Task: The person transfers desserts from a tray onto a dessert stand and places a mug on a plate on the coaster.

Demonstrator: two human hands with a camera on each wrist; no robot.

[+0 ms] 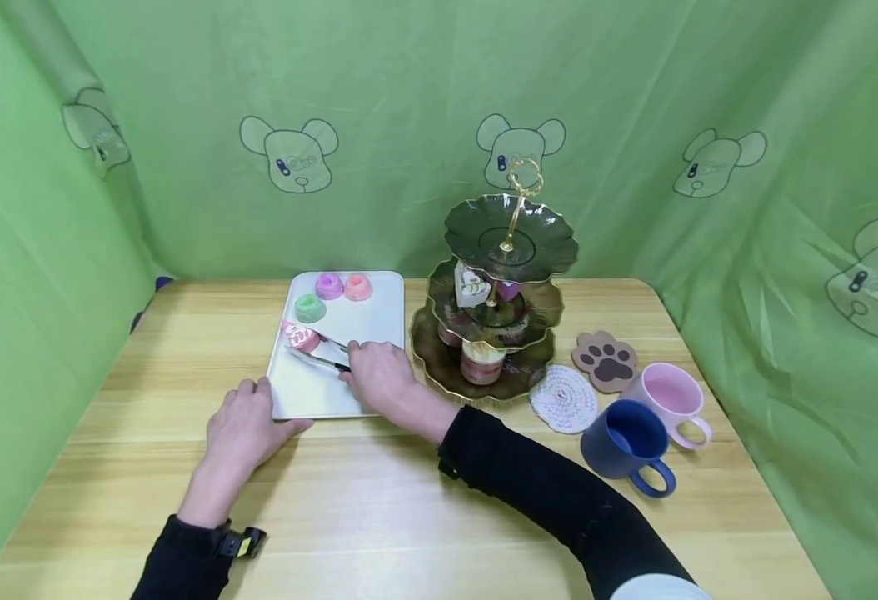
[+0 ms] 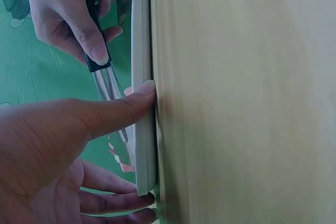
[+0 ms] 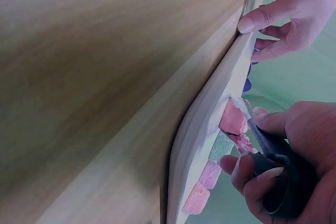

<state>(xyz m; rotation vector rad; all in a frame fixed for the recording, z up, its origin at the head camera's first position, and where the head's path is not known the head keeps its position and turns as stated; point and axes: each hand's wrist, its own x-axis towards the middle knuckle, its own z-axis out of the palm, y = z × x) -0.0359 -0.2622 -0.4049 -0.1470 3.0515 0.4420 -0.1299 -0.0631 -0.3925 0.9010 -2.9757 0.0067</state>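
Observation:
In the head view my right hand [image 1: 384, 375] grips black-handled metal tongs [image 1: 321, 361] over a white tray [image 1: 341, 392]. The tongs' ends reach a pink-and-white cake piece [image 1: 301, 336] near the tray's left edge; one arm lies on each side of it. The right wrist view shows fingers curled round the black handle [image 3: 286, 182]. At the tray's near left corner is my left hand [image 1: 242, 429]. Its thumb [image 2: 143, 92] presses the front edge, with the other fingers reaching to the left side. Green [image 1: 310, 308], purple [image 1: 329, 286] and coral [image 1: 358, 287] ring-shaped sweets sit at the tray's back.
Right of the tray stands a three-tier dark stand [image 1: 495, 317], holding a layered cake cup [image 1: 481, 363] and a heart-shaped box [image 1: 472, 285]. Further right are a paw coaster [image 1: 606, 361], a round coaster [image 1: 563, 399], a blue mug [image 1: 622, 442] and a pink mug [image 1: 670, 398].

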